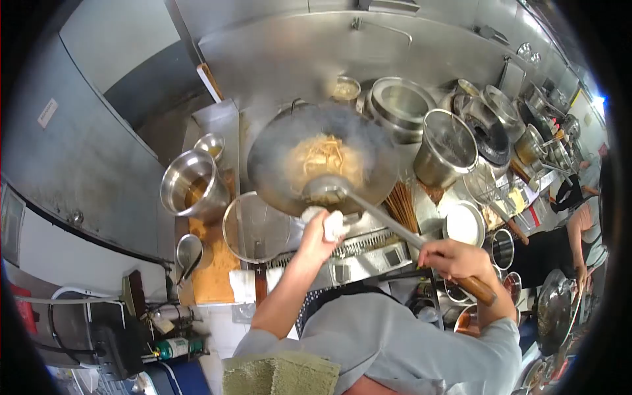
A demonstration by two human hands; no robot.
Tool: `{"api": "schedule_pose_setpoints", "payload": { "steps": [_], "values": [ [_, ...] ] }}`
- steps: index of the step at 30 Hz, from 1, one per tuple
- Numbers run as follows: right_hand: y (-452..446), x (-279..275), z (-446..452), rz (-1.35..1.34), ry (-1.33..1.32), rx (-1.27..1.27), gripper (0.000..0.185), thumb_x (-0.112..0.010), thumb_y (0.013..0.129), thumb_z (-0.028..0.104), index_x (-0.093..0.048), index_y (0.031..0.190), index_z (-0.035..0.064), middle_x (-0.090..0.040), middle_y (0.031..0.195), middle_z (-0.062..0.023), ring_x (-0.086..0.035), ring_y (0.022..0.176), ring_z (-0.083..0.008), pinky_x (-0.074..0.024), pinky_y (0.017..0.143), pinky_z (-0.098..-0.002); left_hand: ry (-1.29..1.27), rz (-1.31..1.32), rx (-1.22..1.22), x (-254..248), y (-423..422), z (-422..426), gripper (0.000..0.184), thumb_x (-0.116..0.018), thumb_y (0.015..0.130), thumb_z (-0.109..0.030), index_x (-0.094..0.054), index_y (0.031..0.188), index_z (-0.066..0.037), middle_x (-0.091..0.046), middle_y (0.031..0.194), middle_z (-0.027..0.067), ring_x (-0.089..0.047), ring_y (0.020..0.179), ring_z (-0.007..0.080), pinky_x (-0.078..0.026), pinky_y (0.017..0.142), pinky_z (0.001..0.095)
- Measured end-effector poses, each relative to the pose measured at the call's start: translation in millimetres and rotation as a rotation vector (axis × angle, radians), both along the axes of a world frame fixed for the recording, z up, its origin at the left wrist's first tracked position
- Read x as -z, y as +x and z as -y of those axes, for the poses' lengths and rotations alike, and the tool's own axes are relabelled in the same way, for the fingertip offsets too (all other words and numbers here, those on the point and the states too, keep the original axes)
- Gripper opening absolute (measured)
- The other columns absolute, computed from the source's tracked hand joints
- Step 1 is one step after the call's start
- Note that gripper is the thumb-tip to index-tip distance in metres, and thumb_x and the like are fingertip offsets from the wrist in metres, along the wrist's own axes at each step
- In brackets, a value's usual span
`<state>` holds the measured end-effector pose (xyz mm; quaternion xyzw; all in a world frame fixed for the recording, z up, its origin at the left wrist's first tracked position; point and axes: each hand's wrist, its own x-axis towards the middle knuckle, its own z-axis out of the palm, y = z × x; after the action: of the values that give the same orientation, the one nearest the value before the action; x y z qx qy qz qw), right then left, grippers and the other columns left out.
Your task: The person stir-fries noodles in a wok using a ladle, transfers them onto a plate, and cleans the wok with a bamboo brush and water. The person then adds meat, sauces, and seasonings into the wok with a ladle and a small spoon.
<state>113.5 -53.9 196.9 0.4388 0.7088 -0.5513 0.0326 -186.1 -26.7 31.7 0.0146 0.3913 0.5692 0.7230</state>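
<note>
A large dark wok (270, 155) sits on the stove, with steam rising over pale brown food strips (322, 155) in its middle. My left hand (319, 237) is closed around a white cloth (334, 226) at the wok's near edge; the wok's handle is hidden beneath it. My right hand (454, 259) grips the wooden handle of a long metal ladle (385, 217). The ladle's bowl rests inside the wok, at the near side of the food.
Left of the wok are a steel pot (191, 181) and a round mesh strainer (257, 227). To its right stand a bamboo brush (401, 204), a tall pot under a strainer (446, 148) and a white bowl (464, 224). At far right, another person (573, 237) holds a wok (556, 309).
</note>
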Motion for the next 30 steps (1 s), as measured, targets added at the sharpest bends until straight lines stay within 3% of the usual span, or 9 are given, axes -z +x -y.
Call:
{"api": "schedule_pose_setpoints", "payload": {
  "steps": [4,6,9,11,17,20,23,26,30],
  "values": [
    [-36,36,-26,0.075,0.255,-0.018,0.013,-0.051,0.095,0.015,-0.058,0.098,0.0054,-0.056,0.062,-0.0073,-0.058,0.052,-0.0183,-0.0446,0.051,-0.0321,0.067,-0.011,0.001,36,-9,-29,0.014,-0.052,0.092,-0.029,-0.055,0.096,-0.016,-0.062,0.09,0.0035,-0.06,0.084,0.0225,-0.048,0.067,0.0426],
    [-51,82,-51,-0.083,0.557,-0.05,0.014,-0.052,0.094,0.016,-0.058,0.097,0.0036,-0.062,0.073,-0.014,-0.06,0.062,-0.031,-0.047,0.061,-0.038,0.095,-0.023,-0.041,64,9,-25,0.014,-0.052,0.092,-0.027,-0.055,0.097,-0.014,-0.063,0.092,0.0045,-0.061,0.086,0.0231,-0.049,0.07,0.0447],
    [-68,75,-48,-0.089,0.566,0.05,0.014,-0.053,0.093,0.016,-0.058,0.097,0.0033,-0.064,0.081,-0.0172,-0.059,0.07,-0.039,-0.0473,0.067,-0.041,0.059,0.09,-0.073,102,39,26,0.011,-0.051,0.094,-0.018,-0.054,0.1,-0.01,-0.061,0.098,0.007,-0.063,0.086,0.0252,-0.054,0.079,0.0475],
    [-59,60,-34,-0.098,0.528,0.069,0.014,-0.053,0.093,0.016,-0.058,0.096,0.0032,-0.064,0.078,-0.0156,-0.06,0.065,-0.0347,-0.0471,0.063,-0.0395,0.036,0.115,-0.065,72,49,55,0.012,-0.051,0.094,-0.017,-0.053,0.102,-0.008,-0.06,0.098,0.0092,-0.063,0.089,0.027,-0.054,0.083,0.048],
    [-4,-14,-1,0.128,0.106,0.07,0.015,-0.052,0.095,0.016,-0.062,0.098,0.0058,-0.054,0.06,-0.0015,-0.051,0.047,-0.008,-0.0415,0.046,-0.0265,0.113,0.049,-0.007,36,-8,-29,0.018,-0.051,0.093,-0.029,-0.056,0.095,-0.012,-0.062,0.09,0.0067,-0.061,0.077,0.0238,-0.048,0.057,0.0382],
    [3,-8,-3,0.144,0.189,-0.015,0.014,-0.052,0.094,0.015,-0.062,0.098,0.0063,-0.052,0.059,-0.0007,-0.049,0.046,-0.0088,-0.0408,0.046,-0.0273,0.039,0.027,0.027,34,-10,-44,0.016,-0.052,0.09,-0.031,-0.056,0.094,-0.016,-0.061,0.086,0.0033,-0.058,0.072,0.0215,-0.045,0.055,0.0357],
    [-10,44,-30,0.064,0.179,0.195,0.012,-0.051,0.094,0.012,-0.06,0.097,0.0054,-0.051,0.06,-0.0006,-0.048,0.046,-0.0083,-0.0389,0.042,-0.0256,0.099,0.004,0.053,58,-11,-48,0.015,-0.053,0.089,-0.03,-0.056,0.094,-0.016,-0.061,0.085,0.0024,-0.058,0.073,0.0204,-0.046,0.057,0.0362],
    [-17,88,-51,-0.506,-0.083,0.515,0.01,-0.05,0.094,0.011,-0.058,0.097,0.0051,-0.05,0.058,-0.0001,-0.046,0.043,-0.0078,-0.0355,0.037,-0.0233,0.111,0.037,-0.011,62,-9,-57,0.016,-0.054,0.089,-0.031,-0.058,0.094,-0.017,-0.063,0.086,0.0021,-0.059,0.075,0.0198,-0.046,0.06,0.0371],
    [-31,109,-82,-0.548,0.148,0.576,0.008,-0.05,0.094,0.011,-0.056,0.097,0.0055,-0.045,0.058,0.0019,-0.039,0.039,-0.0073,-0.0328,0.033,-0.0237,0.114,-0.012,0.013,59,-7,-54,0.018,-0.053,0.091,-0.034,-0.059,0.097,-0.017,-0.065,0.087,0.0017,-0.059,0.077,0.0198,-0.045,0.061,0.0382]
  ]
}}
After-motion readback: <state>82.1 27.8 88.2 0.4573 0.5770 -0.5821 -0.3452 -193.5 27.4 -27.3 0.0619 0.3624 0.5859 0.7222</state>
